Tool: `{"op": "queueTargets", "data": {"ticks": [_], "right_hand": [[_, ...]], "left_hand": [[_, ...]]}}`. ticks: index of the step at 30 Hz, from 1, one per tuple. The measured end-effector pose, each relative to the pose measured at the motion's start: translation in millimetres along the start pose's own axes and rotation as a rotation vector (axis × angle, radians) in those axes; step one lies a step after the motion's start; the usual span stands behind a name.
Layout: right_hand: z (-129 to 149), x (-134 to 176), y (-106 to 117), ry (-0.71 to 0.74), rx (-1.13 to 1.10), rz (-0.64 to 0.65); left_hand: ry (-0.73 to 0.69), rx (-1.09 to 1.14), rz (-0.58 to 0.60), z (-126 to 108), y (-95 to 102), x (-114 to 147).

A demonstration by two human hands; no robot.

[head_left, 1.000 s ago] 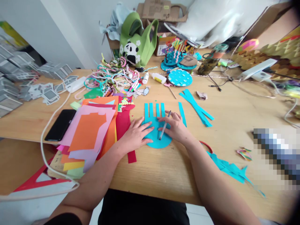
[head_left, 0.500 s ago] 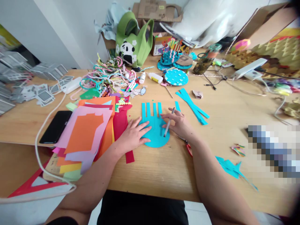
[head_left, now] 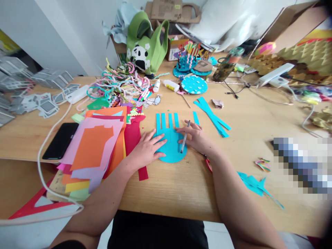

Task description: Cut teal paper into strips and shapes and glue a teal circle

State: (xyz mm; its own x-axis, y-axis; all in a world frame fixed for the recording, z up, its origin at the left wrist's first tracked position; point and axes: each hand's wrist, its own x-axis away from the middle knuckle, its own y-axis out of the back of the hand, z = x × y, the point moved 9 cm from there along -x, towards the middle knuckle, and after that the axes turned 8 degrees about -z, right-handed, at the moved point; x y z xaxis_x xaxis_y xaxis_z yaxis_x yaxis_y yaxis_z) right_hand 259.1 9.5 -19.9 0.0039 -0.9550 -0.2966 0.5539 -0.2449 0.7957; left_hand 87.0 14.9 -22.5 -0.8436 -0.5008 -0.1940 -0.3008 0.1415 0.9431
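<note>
A blue paper cutout (head_left: 171, 152), rounded at the near end and cut into several strips at the far end, lies flat on the table before me. My left hand (head_left: 147, 148) rests on its left side with the fingers spread. My right hand (head_left: 196, 137) is at its right edge, holding a slim pen (head_left: 184, 139) between thumb and fingers. The pen slants, its lower end over the cutout. Partly under my right forearm are red-handled scissors (head_left: 208, 164). A short blue strip (head_left: 196, 118) lies just beyond my right hand.
Stacked coloured paper (head_left: 90, 148) and a black phone (head_left: 61, 141) lie at left. Long blue strips (head_left: 212, 117) are crossed at right, with blue scraps (head_left: 252, 183) nearer. Behind are tangled pipe cleaners (head_left: 116, 83), a glue bottle (head_left: 171, 85) and a green panda bag (head_left: 147, 45).
The pen in my right hand has tipped slightly more upright, its top shifting left. My left hand stays on the cutout. The whole view has shifted very slightly.
</note>
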Motion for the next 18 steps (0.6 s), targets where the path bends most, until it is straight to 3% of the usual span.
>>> {"op": "queueTargets", "data": {"ticks": [12,18], "right_hand": [[1,0,7,0.004,-0.03,-0.015],[-3,-3,23,-0.036,-0.105,-0.109]], "left_hand": [[0.011,0.008,0.004,1,-0.5,0],[0.018,-0.004,0.024,1,-1.2,0]]}}
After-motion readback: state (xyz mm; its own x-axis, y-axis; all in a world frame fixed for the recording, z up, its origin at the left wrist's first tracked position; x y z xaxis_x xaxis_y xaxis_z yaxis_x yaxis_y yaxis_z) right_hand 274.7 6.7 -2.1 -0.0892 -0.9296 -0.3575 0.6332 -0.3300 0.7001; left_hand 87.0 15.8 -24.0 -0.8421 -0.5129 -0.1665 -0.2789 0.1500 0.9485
